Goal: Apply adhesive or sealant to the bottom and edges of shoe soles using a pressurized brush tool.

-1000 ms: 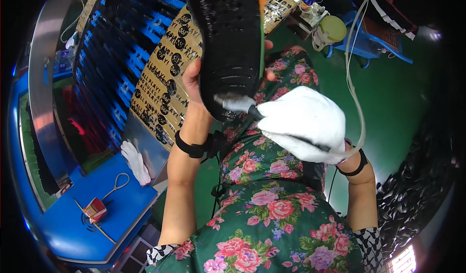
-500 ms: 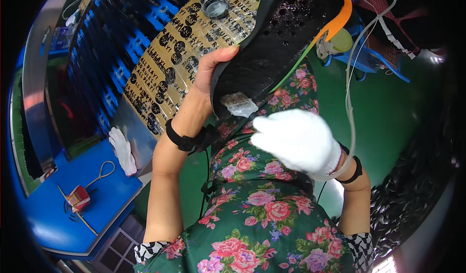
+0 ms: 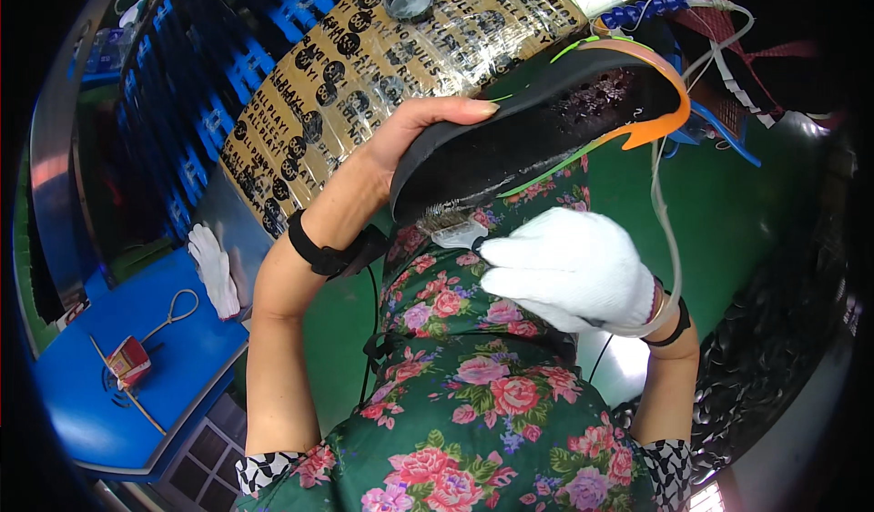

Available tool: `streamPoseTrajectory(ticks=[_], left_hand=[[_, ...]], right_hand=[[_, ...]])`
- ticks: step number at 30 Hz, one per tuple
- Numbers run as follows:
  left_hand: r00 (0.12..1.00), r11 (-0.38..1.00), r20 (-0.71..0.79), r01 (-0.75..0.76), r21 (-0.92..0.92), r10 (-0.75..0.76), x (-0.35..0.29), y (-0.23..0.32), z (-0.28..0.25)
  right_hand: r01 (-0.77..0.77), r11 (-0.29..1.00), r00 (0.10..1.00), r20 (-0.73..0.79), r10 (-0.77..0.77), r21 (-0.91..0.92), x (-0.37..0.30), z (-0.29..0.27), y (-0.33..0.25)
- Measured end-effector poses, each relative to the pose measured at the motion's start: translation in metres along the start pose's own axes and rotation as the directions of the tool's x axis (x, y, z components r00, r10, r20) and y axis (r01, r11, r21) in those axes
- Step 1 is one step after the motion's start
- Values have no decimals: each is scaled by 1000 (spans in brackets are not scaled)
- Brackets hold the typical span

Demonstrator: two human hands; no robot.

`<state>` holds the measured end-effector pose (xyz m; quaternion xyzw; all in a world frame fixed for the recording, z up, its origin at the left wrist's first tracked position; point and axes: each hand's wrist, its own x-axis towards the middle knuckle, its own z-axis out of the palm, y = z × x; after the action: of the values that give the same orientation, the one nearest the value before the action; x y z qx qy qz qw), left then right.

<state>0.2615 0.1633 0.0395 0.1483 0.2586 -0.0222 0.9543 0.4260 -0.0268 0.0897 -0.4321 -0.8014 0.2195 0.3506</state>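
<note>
A black shoe sole (image 3: 510, 152) with an orange and green rim is held up in front of me, tilted, its hollow face toward me. My bare left hand (image 3: 423, 122) grips its near left end, the thumb along the upper edge. My right hand (image 3: 564, 266), in a white knit glove, is closed on the dark handle of a brush (image 3: 457, 230) with a pale ferrule. The bristles are at the sole's lower edge; whether they touch it I cannot tell. Wet, shiny patches show inside the sole's far end.
A tape-wrapped cardboard surface (image 3: 355, 66) lies behind the sole, with a small black dish (image 3: 410, 2) on it. At left, a blue stool top (image 3: 68, 366) bears a white glove (image 3: 215, 271) and a red box (image 3: 129, 363). A pale hose (image 3: 669, 230) hangs past my right wrist.
The sole has turned, its far end swinging down and to the right, and tilts more edge-on. The brush has moved slightly down, from inside the sole to its lower edge.
</note>
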Motion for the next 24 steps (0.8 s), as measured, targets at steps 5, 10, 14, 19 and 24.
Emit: streamPoseTrajectory(ticks=[5,10,14,19,24], left_hand=[[999,994,20,37,107,-39,0,5,0],[994,977,109,-44,206,22,-2,3,7],[997,966,70,-47,256,30,-6,7,3],[977,997,202,-68,-32,73,5,0,-35],[911,927,188,-375,7,367,17,-10,-29]], right_hand=[[13,995,996,85,-5,-98,4,-2,-3],[57,991,997,-52,-63,-120,4,-6,7],[11,1000,999,51,-13,28,2,-1,3],[-2,998,995,-98,-4,-59,8,1,11],[-135,914,929,-273,251,383,19,-3,2]])
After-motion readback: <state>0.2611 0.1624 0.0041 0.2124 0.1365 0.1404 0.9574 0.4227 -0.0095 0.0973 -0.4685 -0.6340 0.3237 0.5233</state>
